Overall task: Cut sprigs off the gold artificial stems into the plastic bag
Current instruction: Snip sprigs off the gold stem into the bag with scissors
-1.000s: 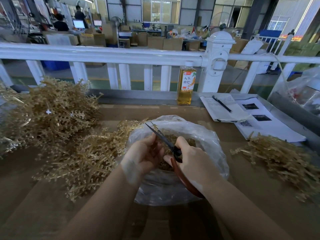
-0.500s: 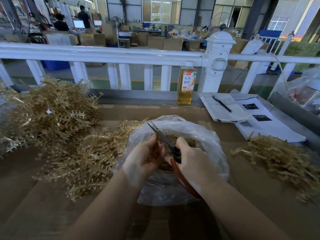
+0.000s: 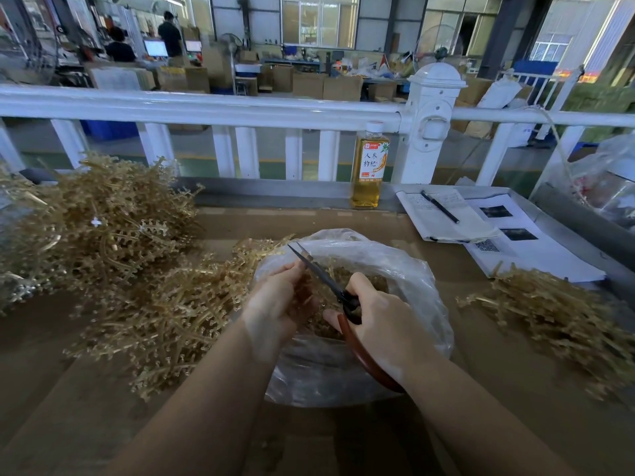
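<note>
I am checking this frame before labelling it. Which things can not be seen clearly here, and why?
Head view:
- Stem in the left hand: hidden by its curled fingers.
- Scissors handles: covered by the right hand.
- Plastic bag contents: veiled by the film and both hands.
- Notebook writing: too small.
- Left gold pile: cut by the frame edge.

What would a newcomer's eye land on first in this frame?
The two hands at centre, over the open plastic bag: the right hand holds the scissors with their blades slightly parted, and the left hand grips a gold stem. Next, the big heap of gold stems on the left, and the yellow drink bottle by the white railing.
</note>
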`<state>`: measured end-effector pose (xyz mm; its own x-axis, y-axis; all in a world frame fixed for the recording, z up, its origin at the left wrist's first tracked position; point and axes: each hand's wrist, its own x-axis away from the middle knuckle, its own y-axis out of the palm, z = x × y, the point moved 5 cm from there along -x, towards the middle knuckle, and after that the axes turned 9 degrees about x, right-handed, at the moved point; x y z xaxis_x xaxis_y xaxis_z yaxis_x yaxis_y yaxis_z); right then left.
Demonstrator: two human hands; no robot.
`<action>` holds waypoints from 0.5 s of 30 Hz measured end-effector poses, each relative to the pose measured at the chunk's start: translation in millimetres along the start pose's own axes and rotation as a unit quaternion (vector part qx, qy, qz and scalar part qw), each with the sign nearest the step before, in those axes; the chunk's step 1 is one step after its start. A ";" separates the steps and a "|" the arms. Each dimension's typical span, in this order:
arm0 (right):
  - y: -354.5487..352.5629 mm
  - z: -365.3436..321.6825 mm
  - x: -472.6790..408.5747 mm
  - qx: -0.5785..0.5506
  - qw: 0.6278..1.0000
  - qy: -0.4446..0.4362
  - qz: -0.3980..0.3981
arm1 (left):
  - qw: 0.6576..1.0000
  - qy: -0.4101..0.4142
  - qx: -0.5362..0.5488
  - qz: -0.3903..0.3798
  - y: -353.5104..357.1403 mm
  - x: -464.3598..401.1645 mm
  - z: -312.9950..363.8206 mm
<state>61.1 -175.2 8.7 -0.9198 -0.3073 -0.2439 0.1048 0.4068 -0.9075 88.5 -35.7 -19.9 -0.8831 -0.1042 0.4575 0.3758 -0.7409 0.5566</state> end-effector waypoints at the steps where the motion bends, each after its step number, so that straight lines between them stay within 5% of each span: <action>1: 1.1 -0.2 -0.2 -0.005 1.000 0.005 -0.002 | 1.000 -0.021 0.000 0.002 1.3 0.8 -2.9; 15: 5.2 -3.1 -2.0 -0.045 0.999 0.022 -0.001 | 0.988 -0.128 0.087 -0.026 4.4 2.6 -20.8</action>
<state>62.4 -169.8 5.5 -0.9357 -0.2715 -0.2252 0.0704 0.4819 -0.8734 82.0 -53.0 -30.7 -0.8103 0.1191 0.5738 0.3947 -0.6129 0.6845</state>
